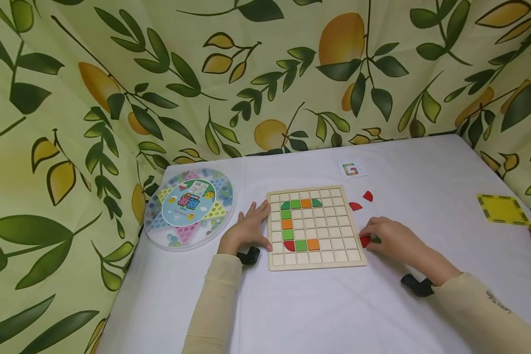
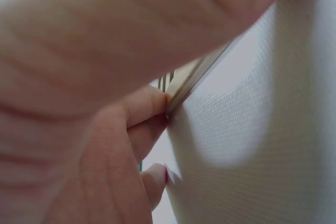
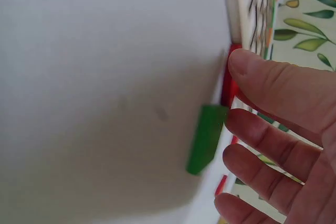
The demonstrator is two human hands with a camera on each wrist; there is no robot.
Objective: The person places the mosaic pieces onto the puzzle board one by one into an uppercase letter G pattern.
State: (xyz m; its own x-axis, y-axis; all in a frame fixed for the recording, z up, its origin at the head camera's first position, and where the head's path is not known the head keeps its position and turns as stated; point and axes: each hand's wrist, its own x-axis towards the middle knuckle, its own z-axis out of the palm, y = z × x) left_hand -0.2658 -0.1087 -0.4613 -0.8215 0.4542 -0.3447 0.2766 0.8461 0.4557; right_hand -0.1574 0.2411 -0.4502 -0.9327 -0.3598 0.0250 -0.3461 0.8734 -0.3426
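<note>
A wooden grid board (image 1: pixel 332 223) lies on the table, with green, orange and red pieces set in a C-like outline. My left hand (image 1: pixel 249 228) is spread at its left edge, thumb and fingertips touching the rim; in the left wrist view the fingers (image 2: pixel 149 103) meet the board's side. Beyond the board's right edge, my right hand (image 1: pixel 391 241) pinches a red quarter-round piece (image 1: pixel 365 241). In the right wrist view the thumb lies on this red piece (image 3: pixel 229 80), and a green piece (image 3: pixel 207 137) sits by the fingertips.
Two loose red pieces (image 1: pixel 355 206) lie right of the board. Behind it is a small card (image 1: pixel 352 168) printed with a coloured G. A round marble-game box (image 1: pixel 190 209) stands at left, a yellow sheet (image 1: pixel 503 209) at far right. Patterned cloth (image 1: pixel 270 73) walls the table's back and sides.
</note>
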